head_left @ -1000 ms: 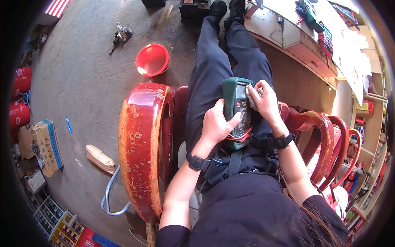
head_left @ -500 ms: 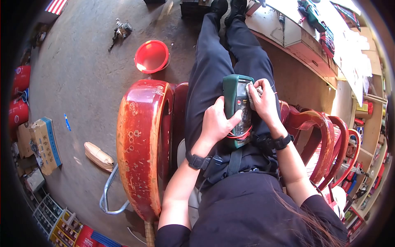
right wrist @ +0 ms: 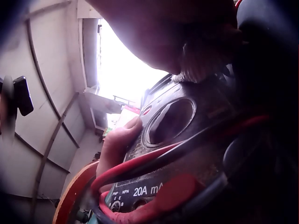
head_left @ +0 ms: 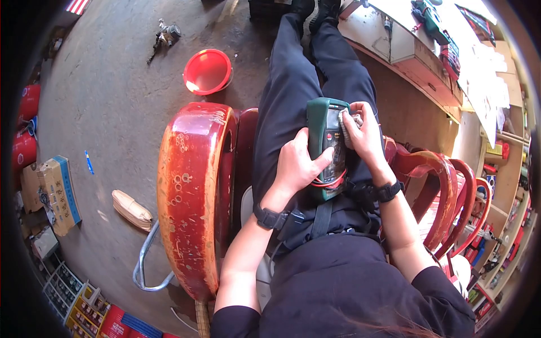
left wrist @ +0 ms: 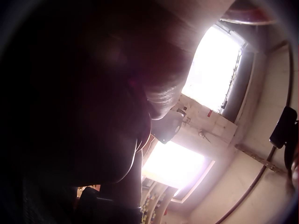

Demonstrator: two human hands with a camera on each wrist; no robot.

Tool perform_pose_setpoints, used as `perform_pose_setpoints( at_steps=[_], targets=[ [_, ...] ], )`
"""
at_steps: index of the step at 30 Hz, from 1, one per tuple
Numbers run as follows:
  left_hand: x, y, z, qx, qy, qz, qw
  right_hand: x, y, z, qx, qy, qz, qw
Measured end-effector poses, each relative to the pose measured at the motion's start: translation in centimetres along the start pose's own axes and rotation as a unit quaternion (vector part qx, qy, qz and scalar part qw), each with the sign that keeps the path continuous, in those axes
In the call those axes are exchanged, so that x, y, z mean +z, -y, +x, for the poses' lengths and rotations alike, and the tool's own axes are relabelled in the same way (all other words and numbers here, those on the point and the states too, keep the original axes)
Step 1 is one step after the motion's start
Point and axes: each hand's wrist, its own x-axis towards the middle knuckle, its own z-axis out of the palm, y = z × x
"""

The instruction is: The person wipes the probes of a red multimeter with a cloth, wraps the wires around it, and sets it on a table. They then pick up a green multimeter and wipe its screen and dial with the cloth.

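Observation:
A green-cased multimeter point(head_left: 316, 127) lies over the person's lap in the head view, its display toward the feet. The left hand point(head_left: 300, 162) grips its left side, with the thumb lying over the front beside the dial point(right wrist: 170, 122). In the right hand point(head_left: 367, 138) a light, ribbed cloth point(right wrist: 198, 63) is pinched, pressed on the meter's face at the right edge of the display. Red and black test leads point(right wrist: 140, 164) cross the meter's lower front, plugged in near the 20A marking. The left wrist view shows mostly the dark underside of a hand.
A red wooden armrest point(head_left: 189, 197) stands left of the legs, with a red bucket point(head_left: 207, 72) beyond it. On the right are more red chair arms point(head_left: 431, 174) and a white desk point(head_left: 389, 42) with another green meter point(head_left: 429, 22). A cardboard box point(head_left: 61, 194) sits far left.
The head view has shifted slightly, so floor things sit higher and farther left. Both hands keep their hold, and the cloth stays at the display's right edge with little movement.

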Motion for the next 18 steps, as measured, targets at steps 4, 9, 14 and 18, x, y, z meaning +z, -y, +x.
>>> perform_pose_setpoints(
  at_steps=[4,9,14,18],
  targets=[
    [0.08,0.09,-0.02,0.007,-0.006,0.003,1.000,0.14,-0.28,0.01,0.002,-0.008,-0.012,1.000],
    [0.17,0.01,0.06,0.006,-0.009,-0.005,1.000,0.39,-0.08,-0.06,0.004,-0.018,-0.002,1.000],
    [0.08,-0.35,0.10,-0.001,-0.011,-0.002,1.000,0.78,-0.70,0.04,-0.009,-0.036,-0.009,0.999],
    [0.19,-0.31,0.08,0.008,-0.018,0.000,1.000,1.03,-0.69,0.03,-0.010,-0.050,-0.016,0.999]
  ],
)
